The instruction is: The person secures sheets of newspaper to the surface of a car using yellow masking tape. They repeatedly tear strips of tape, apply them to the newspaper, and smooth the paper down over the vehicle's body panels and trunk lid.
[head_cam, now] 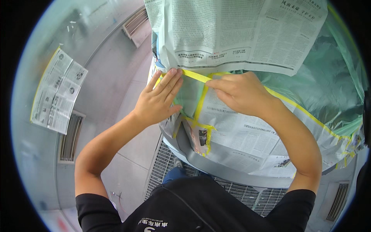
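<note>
My left hand (159, 97) lies flat, fingers spread. Its fingertips press on a strip of yellow masking tape (197, 76) at the lower edge of a newspaper sheet (214, 32). My right hand (245, 92) pinches the same strip farther right, between thumb and curled fingers. Part of the tape stretches straight between the two hands. Below it, green translucent masking film (189, 97) shows, bordered by yellow tape. More newspaper (232, 124) covers the vehicle body under my right hand. A taped paper patch (201, 137) sits above the grey bumper (237, 171).
Green plastic film (301, 84) drapes over the vehicle at the right. A floor grating (162, 165) runs beneath the bumper. On the wall at left hangs a taped newspaper sheet (59, 90), near a louvred vent (71, 139). Another vent (337, 201) is at lower right.
</note>
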`<state>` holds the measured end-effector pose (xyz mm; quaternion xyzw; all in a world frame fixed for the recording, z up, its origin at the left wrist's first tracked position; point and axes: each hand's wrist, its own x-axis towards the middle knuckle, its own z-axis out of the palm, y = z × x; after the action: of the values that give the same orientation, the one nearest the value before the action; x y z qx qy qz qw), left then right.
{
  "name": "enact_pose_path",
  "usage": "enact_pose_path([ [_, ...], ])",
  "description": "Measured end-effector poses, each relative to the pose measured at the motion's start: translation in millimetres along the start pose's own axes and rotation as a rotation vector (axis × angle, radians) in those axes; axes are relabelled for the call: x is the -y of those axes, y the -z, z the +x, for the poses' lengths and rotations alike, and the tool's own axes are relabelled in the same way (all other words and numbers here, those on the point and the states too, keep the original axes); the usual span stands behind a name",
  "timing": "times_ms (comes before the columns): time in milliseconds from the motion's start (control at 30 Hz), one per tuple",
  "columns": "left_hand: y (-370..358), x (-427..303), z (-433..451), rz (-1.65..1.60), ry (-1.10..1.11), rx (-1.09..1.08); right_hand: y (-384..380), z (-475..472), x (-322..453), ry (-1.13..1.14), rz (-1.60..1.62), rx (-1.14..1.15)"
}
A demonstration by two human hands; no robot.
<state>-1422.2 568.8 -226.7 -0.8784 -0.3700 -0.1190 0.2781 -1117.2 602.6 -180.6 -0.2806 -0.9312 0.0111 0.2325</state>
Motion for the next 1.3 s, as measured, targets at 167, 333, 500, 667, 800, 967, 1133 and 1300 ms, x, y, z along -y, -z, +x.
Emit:
enact_pose_path([
  [167, 1.4, -6.4, 2.4, 0.031, 0.019, 0.02, -0.3, -10.5, 8.3, -0.02, 0.009, 0.032],
  [333, 1.0, -17.5, 9.8, 0.083, 0.067, 0.032, -0.9, 3.3, 2.7, -0.12, -0.154, 0.116],
  [500, -1.7, -23.9, 21.3, 0.092, 0.094, 0.053, -1.3, 23.2, -13.5, -0.136, -0.111, 0.12],
  [667, -1.1, -27.0, 24.6, 0.08, 0.11, 0.044, 2.9, 27.4, -13.1, -0.175, 0.044, 0.144],
  [800, -1.3, -26.3, 23.6, 0.051, 0.108, 0.015, 10.2, 25.7, 4.6, -0.254, 0.032, 0.205],
  [967, -0.5, -30.9, 28.6, -0.028, 0.097, -0.067, 2.7, 18.3, -10.8, -0.287, -0.023, 0.142],
  [1133, -5.2, -35.1, 45.1, -0.176, -0.095, -0.148, -0.2, 17.4, -24.6, -0.232, -0.075, 0.121],
  [1300, -11.8, -35.1, 57.6, -0.254, -0.066, -0.137, 0.4, 12.1, -21.4, -0.148, -0.157, -0.011],
])
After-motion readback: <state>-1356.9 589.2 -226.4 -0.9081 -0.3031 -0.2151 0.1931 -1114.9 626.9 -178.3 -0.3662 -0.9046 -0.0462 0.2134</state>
